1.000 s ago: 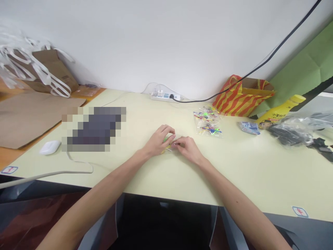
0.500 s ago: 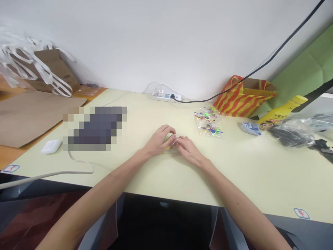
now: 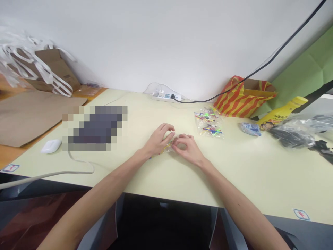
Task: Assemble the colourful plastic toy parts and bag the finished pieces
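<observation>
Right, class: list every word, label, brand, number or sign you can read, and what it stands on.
None reads for certain:
Yellow plastic bottle: dark characters, too blurred.
Two blue-bordered white stickers, left and right, on the pale table: red marks, unclear.
Brown cardboard box: faint print, too small.

Centre: plastic packet point(image 3: 168, 148) between left hand point(image 3: 158, 140) and right hand point(image 3: 188, 147), on table point(image 3: 249, 173)
Bagged plastic pieces point(image 3: 208, 122): right of centre, before carrier bag point(image 3: 240, 103)
Bottle point(image 3: 279, 115): right of carrier bag
Power strip point(image 3: 168, 97): upper centre, table's rear
Cardboard box point(image 3: 58, 66): upper left
</observation>
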`<state>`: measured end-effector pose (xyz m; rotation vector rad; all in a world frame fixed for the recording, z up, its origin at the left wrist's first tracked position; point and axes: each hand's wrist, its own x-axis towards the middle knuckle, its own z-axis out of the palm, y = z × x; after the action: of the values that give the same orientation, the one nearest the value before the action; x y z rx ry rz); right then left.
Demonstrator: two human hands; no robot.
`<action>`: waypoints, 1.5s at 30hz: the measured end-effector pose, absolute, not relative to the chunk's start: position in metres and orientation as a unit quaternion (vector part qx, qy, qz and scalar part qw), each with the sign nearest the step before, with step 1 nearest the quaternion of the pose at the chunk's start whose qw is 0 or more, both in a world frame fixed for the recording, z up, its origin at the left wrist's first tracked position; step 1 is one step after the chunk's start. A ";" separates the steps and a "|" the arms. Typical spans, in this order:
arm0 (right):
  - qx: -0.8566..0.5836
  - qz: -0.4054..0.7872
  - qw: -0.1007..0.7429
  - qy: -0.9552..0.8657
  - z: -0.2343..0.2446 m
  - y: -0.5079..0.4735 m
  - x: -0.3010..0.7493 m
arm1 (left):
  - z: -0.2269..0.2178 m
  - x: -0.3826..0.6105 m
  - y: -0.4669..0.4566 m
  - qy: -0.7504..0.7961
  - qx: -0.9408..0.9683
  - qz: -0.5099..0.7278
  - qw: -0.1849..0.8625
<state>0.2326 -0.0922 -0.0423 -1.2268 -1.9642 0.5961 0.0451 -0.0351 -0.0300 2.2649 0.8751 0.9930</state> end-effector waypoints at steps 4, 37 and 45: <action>-0.460 0.234 0.427 -0.742 -0.035 -0.092 0.237 | -0.029 0.043 -0.031 0.347 0.802 0.372 0.314; -0.492 0.115 0.441 -0.742 -0.032 -0.093 0.241 | -0.036 0.045 -0.024 0.344 0.611 0.369 0.610; -0.476 0.172 0.430 -0.748 -0.032 -0.094 0.241 | -0.038 0.046 -0.023 0.340 0.602 0.377 0.616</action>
<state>0.2412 -0.0945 -0.0315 -1.1879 -1.8656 0.4295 0.0456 -0.0232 -0.0385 1.3876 0.7826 0.8694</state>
